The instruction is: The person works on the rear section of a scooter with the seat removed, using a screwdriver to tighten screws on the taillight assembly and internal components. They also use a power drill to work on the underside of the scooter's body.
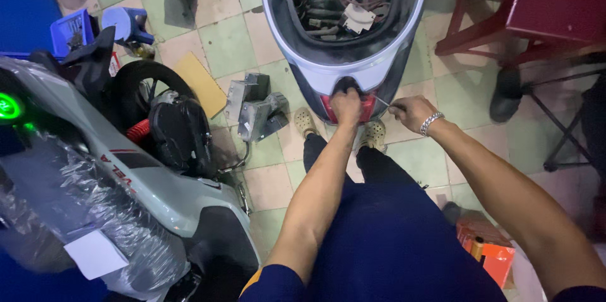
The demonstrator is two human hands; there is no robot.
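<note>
Nearest the camera, dark blue trousers [385,239] and two bare forearms are seen, both stretched forward and down towards the rear end of a grey scooter body [344,65]. The left hand [346,105] is laid against the red tail light [329,107] at the scooter's rear edge, its fingers curled together over the lamp's top. The right hand [409,111], ringed at the wrist by a silver chain bracelet [432,123], is closed in a pinch round a thin metal tool [382,102], whose tip is aimed at the lamp's right edge. The open seat compartment [338,5] is filled with black wiring and white connectors. A grey metal bracket [255,109] is seen on the tiled floor [221,37], just left of the scooter's rear.
</note>
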